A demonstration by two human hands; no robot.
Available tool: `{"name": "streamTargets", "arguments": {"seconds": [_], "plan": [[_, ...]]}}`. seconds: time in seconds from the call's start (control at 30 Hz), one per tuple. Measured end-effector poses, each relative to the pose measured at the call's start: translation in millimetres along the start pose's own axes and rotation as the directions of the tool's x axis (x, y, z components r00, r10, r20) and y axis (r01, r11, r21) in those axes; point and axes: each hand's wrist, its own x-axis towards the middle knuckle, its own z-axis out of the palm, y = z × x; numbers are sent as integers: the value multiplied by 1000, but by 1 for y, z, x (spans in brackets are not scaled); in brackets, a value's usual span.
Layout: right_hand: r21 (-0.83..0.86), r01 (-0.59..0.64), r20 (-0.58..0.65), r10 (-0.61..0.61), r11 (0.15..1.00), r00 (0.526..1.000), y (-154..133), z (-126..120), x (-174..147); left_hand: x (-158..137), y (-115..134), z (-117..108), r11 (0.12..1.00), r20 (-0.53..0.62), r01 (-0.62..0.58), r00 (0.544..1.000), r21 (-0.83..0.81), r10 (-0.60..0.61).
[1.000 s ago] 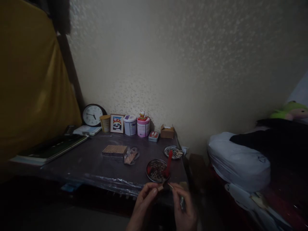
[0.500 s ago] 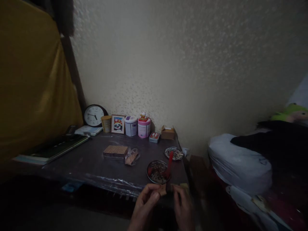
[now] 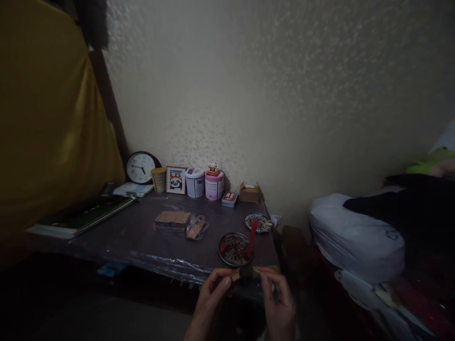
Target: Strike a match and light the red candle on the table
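One tan piece is pinched by the left hand, a pale piece by the right hand; numerals are borne by the clock; tub lettering is blurred.

clock nos. only legible txt

round clock: nos. round white dial, 12 at top; hands at approx quarter to 5. labels on white tub, pink tub & red-topped box too small to read. ditto marks on dk green book & white bag.
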Motion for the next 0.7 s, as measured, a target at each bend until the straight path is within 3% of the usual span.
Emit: {"name": "streamTargets", "arguments": {"seconds": [0.4,0.53,0.6,0.63,0.7], "plan": [[-59,265,38,-263,962,964,-21,4,-9,3,-9,1,1000,-30,-16,999,-3,16],[-61,356,-58,-359,933,932,-31,-2,-4,0,-6,5,1000,-20,9,1000,-10,-9],[-100,447,29,-447,889,894,-24,-1,-3,-1,-5,6,1000,-20,-7,1000,13,7],[-147,470,130,-454,871,882,-17,1,-2,-1,-5,6,999,-22,-23,999,22,24],[-210,443,159,-417,871,895,-1,4,0,0,-5,4,998,-15,-52,999,30,52]]}}
